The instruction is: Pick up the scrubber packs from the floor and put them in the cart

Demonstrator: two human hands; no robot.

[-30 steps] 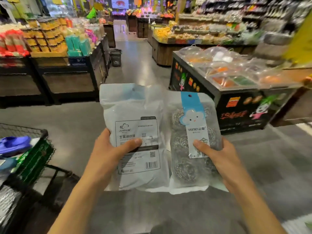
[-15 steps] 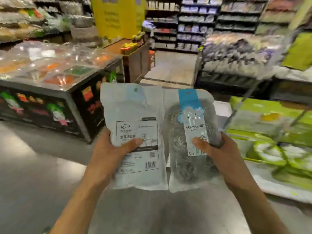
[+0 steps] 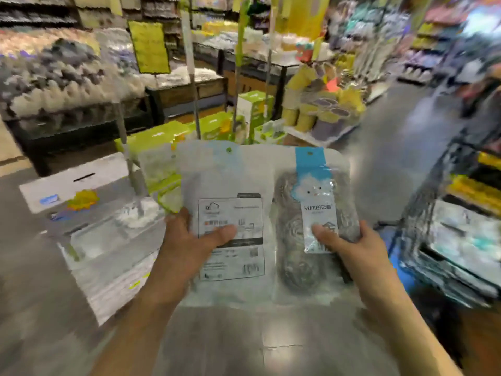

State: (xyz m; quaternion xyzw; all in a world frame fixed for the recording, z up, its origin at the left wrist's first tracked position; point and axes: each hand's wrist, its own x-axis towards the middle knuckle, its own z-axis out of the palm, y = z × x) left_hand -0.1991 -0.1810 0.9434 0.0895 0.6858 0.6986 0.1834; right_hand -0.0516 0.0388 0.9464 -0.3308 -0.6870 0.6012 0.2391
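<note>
In both hands: two scrubber packs (image 3: 227, 202).

Two scrubber packs (image 3: 230, 213) (image 3: 311, 213), two hands (image 3: 187, 248) (image 3: 352, 248)

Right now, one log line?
left hand: holds white-label scrubber pack | right hand: holds blue-striped steel-wool scrubber pack | cart: unseen

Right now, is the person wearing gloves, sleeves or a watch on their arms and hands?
No. Both hands are bare: the left hand and the right hand have no gloves and no rings that show. The forearms are bare too, with no sleeves, watch or bracelet in view as far down as the picture reaches. The picture is blurry, so tiny marks cannot be told.
</note>
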